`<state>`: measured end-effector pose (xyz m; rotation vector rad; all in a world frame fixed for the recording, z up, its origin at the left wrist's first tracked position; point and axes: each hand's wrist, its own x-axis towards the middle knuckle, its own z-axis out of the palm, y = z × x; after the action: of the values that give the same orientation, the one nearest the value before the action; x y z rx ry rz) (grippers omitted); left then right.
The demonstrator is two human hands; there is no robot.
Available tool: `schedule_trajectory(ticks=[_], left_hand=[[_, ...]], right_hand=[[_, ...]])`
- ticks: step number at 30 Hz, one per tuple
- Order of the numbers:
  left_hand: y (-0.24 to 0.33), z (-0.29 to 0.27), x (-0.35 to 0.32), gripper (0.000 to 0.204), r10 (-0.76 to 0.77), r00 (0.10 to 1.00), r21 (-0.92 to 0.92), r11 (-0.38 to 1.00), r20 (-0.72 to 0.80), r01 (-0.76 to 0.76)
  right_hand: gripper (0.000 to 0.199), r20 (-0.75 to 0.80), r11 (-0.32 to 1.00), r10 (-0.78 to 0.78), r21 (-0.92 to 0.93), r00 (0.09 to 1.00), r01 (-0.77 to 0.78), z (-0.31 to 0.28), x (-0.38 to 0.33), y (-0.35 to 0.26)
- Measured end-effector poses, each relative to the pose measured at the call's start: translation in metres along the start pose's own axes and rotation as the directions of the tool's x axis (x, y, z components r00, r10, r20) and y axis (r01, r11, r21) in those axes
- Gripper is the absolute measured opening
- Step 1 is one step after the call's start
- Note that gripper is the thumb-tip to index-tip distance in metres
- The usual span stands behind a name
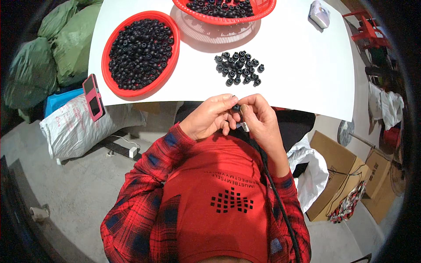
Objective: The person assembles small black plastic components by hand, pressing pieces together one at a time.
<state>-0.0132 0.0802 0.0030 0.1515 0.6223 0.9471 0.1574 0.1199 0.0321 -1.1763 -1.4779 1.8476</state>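
In front of my chest, just off the table's near edge, my left hand (214,116) and my right hand (262,122) meet at the fingertips. Pinched between them is a small round black part (236,108), mostly covered by the fingers. Beyond my hands, a loose group of similar black parts (239,68) lies on the white table (302,74); some show ring-shaped openings. To the left, a red basin (176,46) is filled with small black pieces (138,55). Farther back, a red slotted basket (263,15) holds more black pieces (223,8).
A pink-cased phone (93,97) stands by the table's left edge, above a stuffed white sack (79,127). Green sacks (33,72) are piled at far left. A small packet (319,15) lies at the back right. Cardboard (337,168) leans right; a black cable (280,201) runs down my front.
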Motion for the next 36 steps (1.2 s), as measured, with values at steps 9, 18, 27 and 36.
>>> schedule_trajectory(ticks=[9, 18, 27, 36], left_hand=[[0.002, 0.002, 0.003, 0.021, 0.003, 1.000, -0.248, 0.969, 0.029, 0.005], [0.014, 0.014, 0.010, 0.035, 0.816, 0.577, 0.997, -0.069, 0.031, 0.044], [0.010, 0.009, 0.027, 0.036, 0.806, 0.555, 0.911, -0.365, 0.204, 0.194], [0.010, 0.008, 0.023, 0.029, 0.782, 0.586, 0.908, -0.379, 0.211, 0.178]], right_hand=[[0.018, -0.053, 0.996, 0.082, 0.040, 0.995, -0.080, 0.001, -0.003, -0.015], [0.017, -0.195, 0.999, 0.033, 0.004, 0.980, -0.033, -0.008, -0.001, -0.003], [0.018, -0.213, 0.998, 0.061, -0.015, 0.975, -0.066, -0.009, -0.001, 0.000], [0.019, -0.197, 0.996, 0.087, 0.034, 0.977, -0.082, -0.009, -0.001, -0.002]])
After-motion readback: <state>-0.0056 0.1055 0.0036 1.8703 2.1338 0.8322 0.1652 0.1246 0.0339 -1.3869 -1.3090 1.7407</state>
